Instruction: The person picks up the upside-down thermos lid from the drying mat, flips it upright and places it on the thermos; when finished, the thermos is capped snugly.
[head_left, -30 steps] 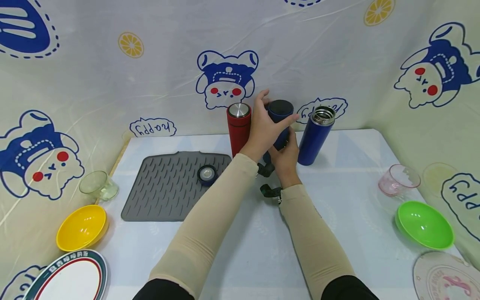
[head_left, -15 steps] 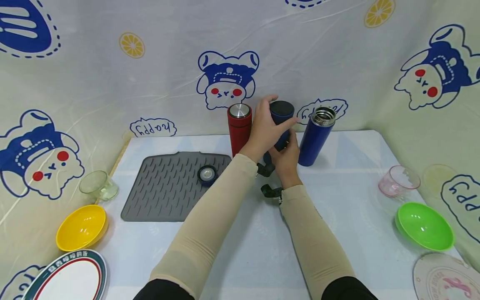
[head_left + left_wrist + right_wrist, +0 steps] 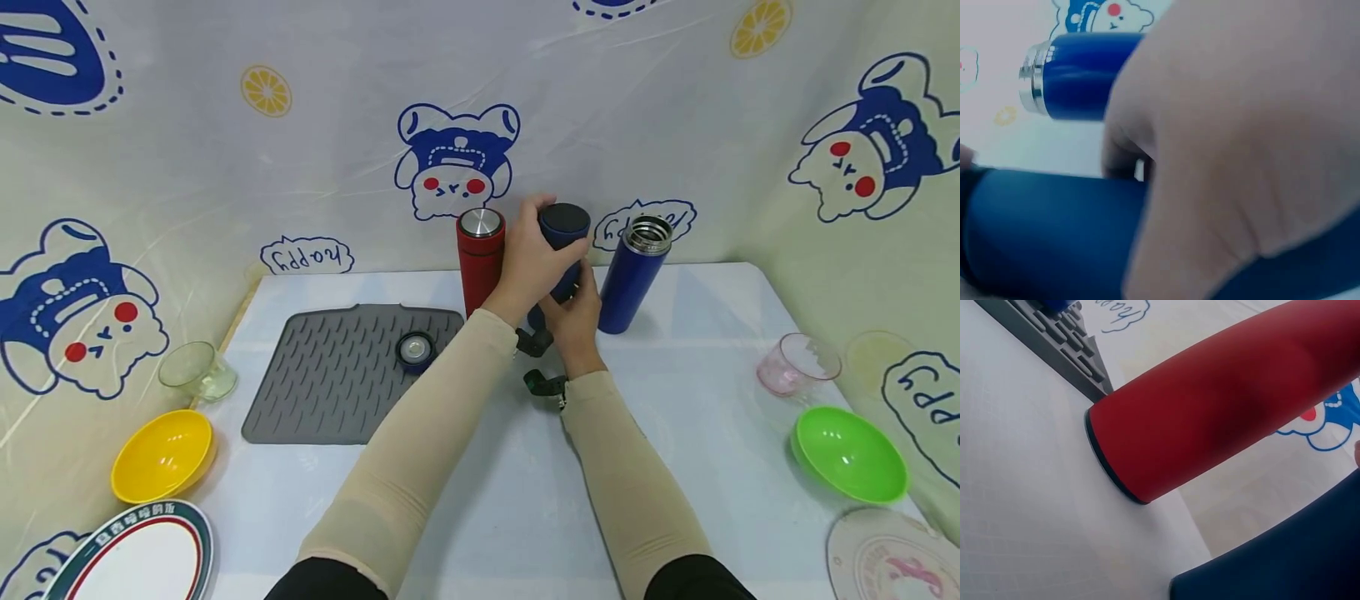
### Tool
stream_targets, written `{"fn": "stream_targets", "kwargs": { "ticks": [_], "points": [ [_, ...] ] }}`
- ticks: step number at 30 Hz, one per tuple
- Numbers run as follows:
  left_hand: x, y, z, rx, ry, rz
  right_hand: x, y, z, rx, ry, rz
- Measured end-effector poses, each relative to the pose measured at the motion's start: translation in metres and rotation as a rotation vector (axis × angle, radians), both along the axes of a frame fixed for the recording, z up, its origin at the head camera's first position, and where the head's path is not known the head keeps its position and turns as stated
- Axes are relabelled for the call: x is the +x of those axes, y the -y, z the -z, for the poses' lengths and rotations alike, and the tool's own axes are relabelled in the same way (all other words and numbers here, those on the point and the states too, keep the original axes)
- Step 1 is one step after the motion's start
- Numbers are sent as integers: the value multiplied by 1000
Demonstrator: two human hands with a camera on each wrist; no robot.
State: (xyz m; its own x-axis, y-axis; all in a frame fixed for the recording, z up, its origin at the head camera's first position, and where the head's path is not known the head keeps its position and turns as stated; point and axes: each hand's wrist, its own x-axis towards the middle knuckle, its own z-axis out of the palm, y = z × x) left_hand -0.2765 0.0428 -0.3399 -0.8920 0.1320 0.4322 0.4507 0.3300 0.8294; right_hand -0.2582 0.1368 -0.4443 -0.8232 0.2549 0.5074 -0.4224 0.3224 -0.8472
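Observation:
A dark blue thermos (image 3: 1054,231) stands between my hands at the middle back of the table. My left hand (image 3: 532,262) grips its black-topped lid (image 3: 564,218), thumb across the front and fingers behind. Lower down, my right hand (image 3: 576,321) holds the body; in the left wrist view this hand (image 3: 1229,137) covers much of it. A red thermos (image 3: 481,258) with a silver top stands just left. On the right is a brighter blue thermos (image 3: 632,279), its steel mouth uncovered. A round dark lid (image 3: 415,350) with a silver centre lies on the grey mat.
The grey ridged mat (image 3: 322,375) lies left of my arms. Along the left edge are a greenish glass (image 3: 198,371), a yellow bowl (image 3: 161,454) and a rimmed plate (image 3: 142,558). A pink glass (image 3: 795,364), green bowl (image 3: 847,454) and pale plate (image 3: 885,554) line the right edge.
My left hand's raised fingers have bent down and rightward behind the lid of the dark blue thermos. My right hand keeps its hold on the body, and the other things stay put.

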Motion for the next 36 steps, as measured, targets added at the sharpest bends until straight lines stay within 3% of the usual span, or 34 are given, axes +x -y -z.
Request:
{"fn": "stream_targets", "kwargs": {
  "ticks": [3,8,14,21,26,28,34,36],
  "points": [
    [1,-1,-1,36,13,31,-1,-1,-1,56,10,43],
    [-1,-6,2,49,13,-30,-1,-2,-3,27,124,38],
    [-2,0,7,119,-28,75,0,0,1,24,30,11],
    [-4,-1,11,94,-7,15,2,-2,-2,-7,59,0],
    [-4,3,11,201,22,142,1,-5,-2,-37,44,-36],
    [-4,3,10,210,34,165,0,-7,-2,-32,33,-27],
    [-4,1,10,164,90,80,-1,-9,-1,-74,62,-40],
    [-4,1,11,179,97,87,0,-8,-1,-92,55,-48]
  ]
}}
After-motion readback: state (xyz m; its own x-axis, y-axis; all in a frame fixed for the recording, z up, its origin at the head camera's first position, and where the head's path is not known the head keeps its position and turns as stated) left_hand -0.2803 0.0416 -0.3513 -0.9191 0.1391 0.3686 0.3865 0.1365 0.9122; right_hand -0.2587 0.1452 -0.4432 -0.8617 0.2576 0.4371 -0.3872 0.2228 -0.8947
